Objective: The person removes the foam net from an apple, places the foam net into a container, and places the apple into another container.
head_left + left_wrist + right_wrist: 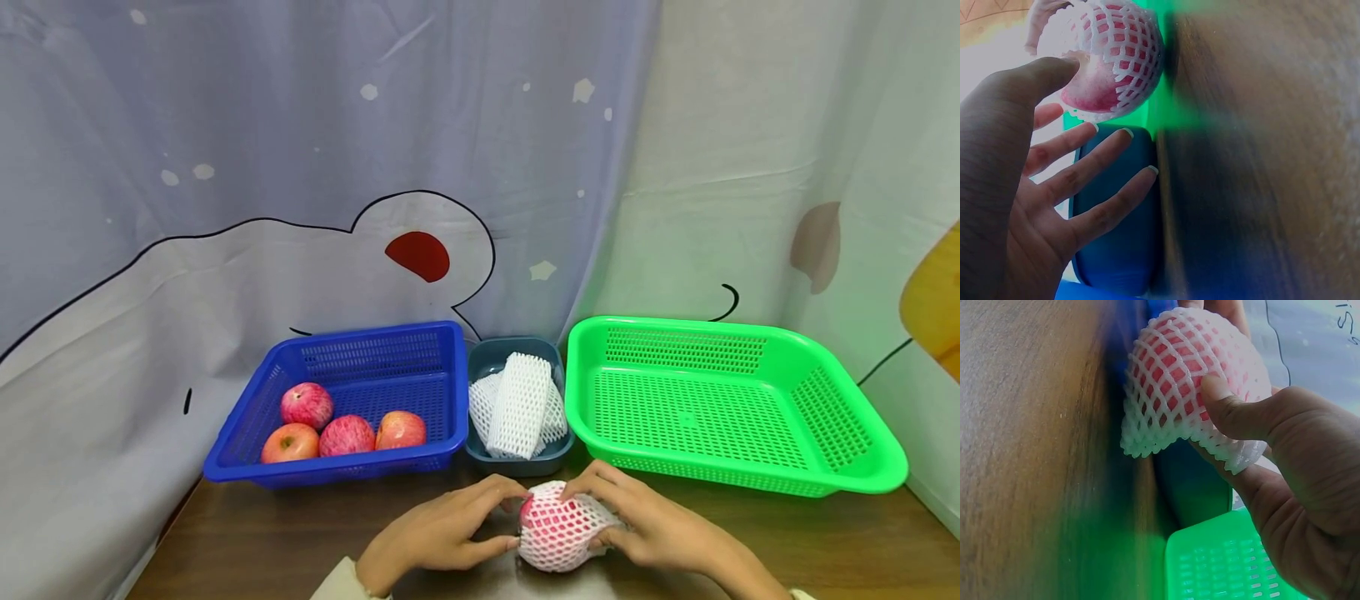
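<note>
A red apple (557, 527) sits inside a white foam net sleeve (1172, 394), with bare red skin (1094, 94) showing at its left end. My left hand (450, 527) holds that end between thumb and forefinger; its other fingers are spread apart in the left wrist view. On the opposite side, my right hand (645, 517) grips the netted apple, the thumb (1219, 394) pressing on the mesh. Loose net hangs past the apple on the right hand's side. The right fingers are partly hidden behind the fruit.
Several apples (347, 436) lie in a blue basket (405, 392) at the left. A small dark teal bin (517, 468) with folded foam nets (519, 404) stands in the middle. To the right is a green basket (690, 417). A printed curtain (480, 150) hangs behind the wooden table (300, 533).
</note>
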`<state>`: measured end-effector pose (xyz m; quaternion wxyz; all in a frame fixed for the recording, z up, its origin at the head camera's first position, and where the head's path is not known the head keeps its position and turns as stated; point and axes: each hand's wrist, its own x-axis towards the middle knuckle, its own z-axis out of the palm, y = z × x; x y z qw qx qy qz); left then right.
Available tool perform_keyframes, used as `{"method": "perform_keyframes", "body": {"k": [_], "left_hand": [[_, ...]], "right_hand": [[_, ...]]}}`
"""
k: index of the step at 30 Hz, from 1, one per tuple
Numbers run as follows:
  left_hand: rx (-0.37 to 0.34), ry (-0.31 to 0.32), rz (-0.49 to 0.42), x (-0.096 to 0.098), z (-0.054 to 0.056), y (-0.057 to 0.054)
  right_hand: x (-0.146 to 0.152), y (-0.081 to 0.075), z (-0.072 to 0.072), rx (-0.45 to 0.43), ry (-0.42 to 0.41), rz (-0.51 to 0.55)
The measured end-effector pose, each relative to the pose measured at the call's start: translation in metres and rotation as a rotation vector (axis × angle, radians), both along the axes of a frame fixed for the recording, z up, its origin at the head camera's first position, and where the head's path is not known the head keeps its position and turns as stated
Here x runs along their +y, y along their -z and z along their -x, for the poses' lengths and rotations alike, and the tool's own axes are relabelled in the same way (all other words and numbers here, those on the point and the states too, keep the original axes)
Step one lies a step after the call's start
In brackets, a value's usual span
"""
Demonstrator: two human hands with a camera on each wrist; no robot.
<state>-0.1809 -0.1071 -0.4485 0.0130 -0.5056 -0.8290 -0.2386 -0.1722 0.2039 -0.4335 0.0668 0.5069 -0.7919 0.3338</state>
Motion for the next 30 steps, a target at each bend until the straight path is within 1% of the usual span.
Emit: {"method": "perform_keyframes", "body": {"k": [10,12,16,19,25,28,30], "left_hand": [[0.002,0.004,-0.009,-0.0002,0.0000,0.0000],[0.004,0.003,-0.010,-0.0001,-0.0001,-0.0002],[-0.012,-0.003,-0.007,-0.0004,-0.0005,-0.0002],[-0.029,-0.007,-0.004,-0.0002,-0.0009,-0.0004],[-0.003,0.004,-0.016,-0.0004,-0.0001,0.0002],[-0.014,0.006,-0.022,-0.0005,0.0005,0.0005],[-0.036,0.004,-0.024,-0.0005,0.0006,0.0004]], "right_hand": [[-0.0024,0.0017,-0.0016,0.024,0.011,0.030],[-0.0031,0.0018,-0.0018,0.019,0.013,0.034],[-0.0044,0.0027,-0.0024,-0.003,0.018,0.036],[-0.0055,0.0033,-0.0027,-0.003,0.021,0.037],[-0.0068,0.0036,-0.0022,0.021,0.011,0.052],[-0.0072,0.0040,-0.0016,0.034,0.004,0.058],[-0.0076,0.0043,-0.0013,0.040,0.003,0.061]]}}
